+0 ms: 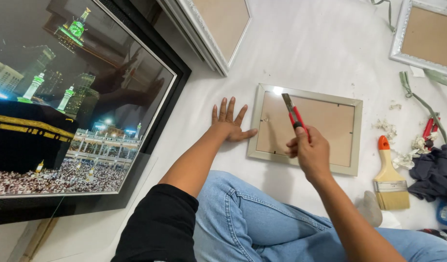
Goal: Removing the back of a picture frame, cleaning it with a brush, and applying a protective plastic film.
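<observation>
I'm clenching my right hand (311, 151) around 1 red utility knife (295, 116), blade over the light, rigid picture frame (306, 127); my left hand (229, 123) is lying flat, released, beside its edge.

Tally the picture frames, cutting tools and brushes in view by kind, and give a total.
Frames lying back-up: 3, one by the hands, one at top centre, one at top right
Large framed picture: 1
Utility knife: 1, in the right hand
Paintbrush: 1
Total: 6
</observation>
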